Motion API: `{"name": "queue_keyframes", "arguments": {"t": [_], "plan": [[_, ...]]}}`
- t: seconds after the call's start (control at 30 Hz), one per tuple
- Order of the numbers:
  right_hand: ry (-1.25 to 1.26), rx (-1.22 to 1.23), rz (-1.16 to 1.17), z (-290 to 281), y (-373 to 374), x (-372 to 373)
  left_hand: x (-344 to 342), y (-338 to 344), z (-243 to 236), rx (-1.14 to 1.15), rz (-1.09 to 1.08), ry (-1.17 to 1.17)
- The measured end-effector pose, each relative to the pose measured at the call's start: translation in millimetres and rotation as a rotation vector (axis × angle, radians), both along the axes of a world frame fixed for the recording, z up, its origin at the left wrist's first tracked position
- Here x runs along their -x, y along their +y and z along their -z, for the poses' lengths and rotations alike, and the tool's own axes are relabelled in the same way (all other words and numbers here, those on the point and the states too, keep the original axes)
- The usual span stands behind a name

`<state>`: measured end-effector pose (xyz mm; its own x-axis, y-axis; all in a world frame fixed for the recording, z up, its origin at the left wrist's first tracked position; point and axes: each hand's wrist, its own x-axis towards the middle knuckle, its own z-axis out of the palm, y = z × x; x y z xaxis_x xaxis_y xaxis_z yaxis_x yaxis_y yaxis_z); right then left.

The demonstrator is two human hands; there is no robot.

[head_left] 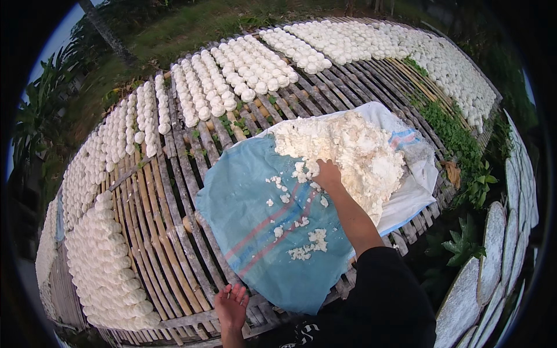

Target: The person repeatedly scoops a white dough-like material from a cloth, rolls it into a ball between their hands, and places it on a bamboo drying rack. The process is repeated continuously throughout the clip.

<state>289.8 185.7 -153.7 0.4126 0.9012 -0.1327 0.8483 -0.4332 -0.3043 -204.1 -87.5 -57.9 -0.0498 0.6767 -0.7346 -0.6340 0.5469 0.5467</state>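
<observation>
A big heap of white, crumbly, dough-like mass lies on a spread white woven sack and the top of a blue-green woven sheet with red stripes. My right hand reaches into the heap's left edge, fingers bent and closed around some of the crumbly mass; the fingertips are partly hidden in it. Loose white crumbs are scattered over the sheet. Down by the platform's near edge, my left hand is held palm up, empty, with its fingers slightly curled and apart.
The sacks rest on a slatted bamboo platform with gaps between slats. Rows of round white pieces cover its left side, and more rows line the far side. Green plants poke through at right. Grey-white oval panels lean there.
</observation>
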Motion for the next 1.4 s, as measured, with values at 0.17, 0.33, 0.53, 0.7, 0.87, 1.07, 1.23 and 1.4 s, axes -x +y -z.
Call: {"name": "queue_keyframes", "arguments": {"t": [0.17,0.33,0.53,0.7,0.87,1.07,1.23,1.4], "plan": [[0.798,-0.396,0.232,-52,-46,-23,-45,34,-14,-0.171,0.211,0.018],[1.059,-0.317,0.010,-138,-140,47,-148,81,-39,-0.274,0.415,-0.136],[0.634,-0.352,-0.451,-203,-225,138,-184,95,-54,-0.298,0.507,-0.631],[0.433,-0.822,-0.642,-186,-226,145,-180,78,-38,-0.221,0.329,-0.870],[0.467,-0.874,-0.685,-151,-207,168,-212,82,-49,-0.218,0.346,-0.777],[0.696,-0.801,-0.280,-182,-201,176,-213,98,-69,-0.163,0.292,-0.619],[0.311,-0.864,-0.619,-193,-199,154,-201,115,-43,-0.219,0.448,-0.769],[0.339,-0.844,-0.301,-171,-199,185,-205,118,-39,-0.228,0.419,-0.601]]}}
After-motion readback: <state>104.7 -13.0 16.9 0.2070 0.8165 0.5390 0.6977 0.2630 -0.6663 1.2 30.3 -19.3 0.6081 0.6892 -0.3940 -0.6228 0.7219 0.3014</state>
